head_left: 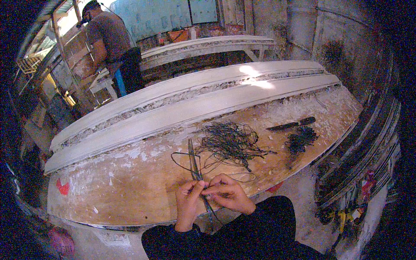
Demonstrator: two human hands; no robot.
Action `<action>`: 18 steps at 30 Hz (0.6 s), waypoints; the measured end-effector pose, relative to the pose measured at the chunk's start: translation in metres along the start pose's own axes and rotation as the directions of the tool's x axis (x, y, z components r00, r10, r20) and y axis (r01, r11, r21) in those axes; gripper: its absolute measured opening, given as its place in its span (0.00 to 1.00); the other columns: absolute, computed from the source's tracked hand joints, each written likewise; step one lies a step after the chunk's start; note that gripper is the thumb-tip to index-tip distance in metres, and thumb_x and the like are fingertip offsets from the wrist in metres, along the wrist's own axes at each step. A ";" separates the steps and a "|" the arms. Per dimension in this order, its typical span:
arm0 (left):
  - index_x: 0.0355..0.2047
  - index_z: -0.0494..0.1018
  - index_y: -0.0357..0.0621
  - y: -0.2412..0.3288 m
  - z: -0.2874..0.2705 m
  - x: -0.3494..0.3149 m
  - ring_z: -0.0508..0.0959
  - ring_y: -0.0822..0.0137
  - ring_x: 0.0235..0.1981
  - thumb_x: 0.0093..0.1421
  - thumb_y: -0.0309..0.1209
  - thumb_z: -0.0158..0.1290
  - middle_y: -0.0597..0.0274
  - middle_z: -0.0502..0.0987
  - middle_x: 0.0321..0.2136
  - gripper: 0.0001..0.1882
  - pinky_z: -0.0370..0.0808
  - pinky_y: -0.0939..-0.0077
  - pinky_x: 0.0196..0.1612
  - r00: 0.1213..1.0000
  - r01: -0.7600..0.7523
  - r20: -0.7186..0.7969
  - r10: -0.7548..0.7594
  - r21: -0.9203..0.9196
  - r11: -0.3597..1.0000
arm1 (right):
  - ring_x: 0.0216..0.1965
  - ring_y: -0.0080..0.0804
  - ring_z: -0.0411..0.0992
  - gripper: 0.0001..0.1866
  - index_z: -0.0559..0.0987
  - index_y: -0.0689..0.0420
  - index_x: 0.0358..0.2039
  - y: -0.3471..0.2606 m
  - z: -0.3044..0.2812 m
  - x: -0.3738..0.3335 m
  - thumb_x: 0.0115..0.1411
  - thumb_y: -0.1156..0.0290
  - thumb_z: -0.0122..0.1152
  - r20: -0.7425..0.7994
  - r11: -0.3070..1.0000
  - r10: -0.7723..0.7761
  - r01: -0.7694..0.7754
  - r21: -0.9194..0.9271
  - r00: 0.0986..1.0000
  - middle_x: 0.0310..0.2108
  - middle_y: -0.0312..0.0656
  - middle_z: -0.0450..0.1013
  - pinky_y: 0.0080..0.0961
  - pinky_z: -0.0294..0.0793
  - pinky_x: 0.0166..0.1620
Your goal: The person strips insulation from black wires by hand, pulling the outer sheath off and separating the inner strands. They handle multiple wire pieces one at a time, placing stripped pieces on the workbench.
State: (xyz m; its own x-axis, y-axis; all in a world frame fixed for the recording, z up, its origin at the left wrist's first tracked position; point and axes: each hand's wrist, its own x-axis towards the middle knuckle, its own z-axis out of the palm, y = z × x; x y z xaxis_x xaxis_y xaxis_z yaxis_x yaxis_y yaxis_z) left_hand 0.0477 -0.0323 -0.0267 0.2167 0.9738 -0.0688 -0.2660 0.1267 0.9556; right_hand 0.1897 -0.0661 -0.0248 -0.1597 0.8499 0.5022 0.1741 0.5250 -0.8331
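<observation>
My left hand [188,200] pinches several dark, thin strips [193,160] close to the front edge of the wooden table. The strips stick up past my fingers to a narrow point, and their lower ends hang between my hands. My right hand [229,193] has its fingers closed against the same spot; a dark strand seems to run between both sets of fingertips. Just beyond lies a loose tangle of dark cord [232,143], with a few loops trailing toward my hands. A dark-handled knife [304,121] and a small dark bundle of cord [302,138] rest to its right.
Pale long boards [182,115] with rough plaster-like residue lie along the table's [125,195] far side. Behind them is another long bench [208,47]. A person [112,41] stands at the back left. Long strips [351,156] and yellow tools [342,216] are at the right.
</observation>
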 end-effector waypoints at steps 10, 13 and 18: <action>0.25 0.73 0.37 0.000 0.003 -0.001 0.70 0.76 0.23 0.52 0.32 0.50 0.66 0.73 0.20 0.09 0.66 0.84 0.28 0.998 -0.052 -0.019 0.059 0.273 0.961 | 0.34 0.29 0.67 0.09 0.77 0.57 0.31 -0.002 0.003 -0.003 0.45 0.77 0.59 -0.153 0.998 0.051 -0.047 0.030 0.987 0.30 0.38 0.68 0.22 0.66 0.39; 0.24 0.73 0.37 0.004 0.005 -0.002 0.70 0.77 0.22 0.52 0.31 0.50 0.66 0.73 0.20 0.09 0.66 0.84 0.28 0.996 -0.085 0.019 0.083 0.282 0.956 | 0.33 0.28 0.68 0.07 0.77 0.58 0.29 0.004 0.000 -0.002 0.46 0.78 0.58 -0.181 1.000 0.028 -0.025 0.018 0.983 0.29 0.39 0.70 0.21 0.66 0.38; 0.23 0.72 0.37 0.005 0.010 -0.004 0.72 0.76 0.22 0.51 0.28 0.51 0.65 0.74 0.21 0.06 0.67 0.84 0.28 0.994 -0.112 0.032 0.109 0.111 0.988 | 0.33 0.26 0.68 0.05 0.76 0.60 0.28 0.012 0.005 -0.005 0.48 0.79 0.54 -0.261 0.953 0.252 -0.193 0.232 0.932 0.29 0.40 0.70 0.20 0.66 0.38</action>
State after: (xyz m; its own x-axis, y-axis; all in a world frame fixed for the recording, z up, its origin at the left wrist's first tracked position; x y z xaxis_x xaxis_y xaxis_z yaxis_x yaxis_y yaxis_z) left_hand 0.0548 -0.0369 -0.0186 0.2167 0.9752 0.0447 -0.1826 -0.0045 0.9832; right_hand 0.1878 -0.0645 -0.0386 0.1485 0.9362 0.3185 -0.0284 0.3260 -0.9450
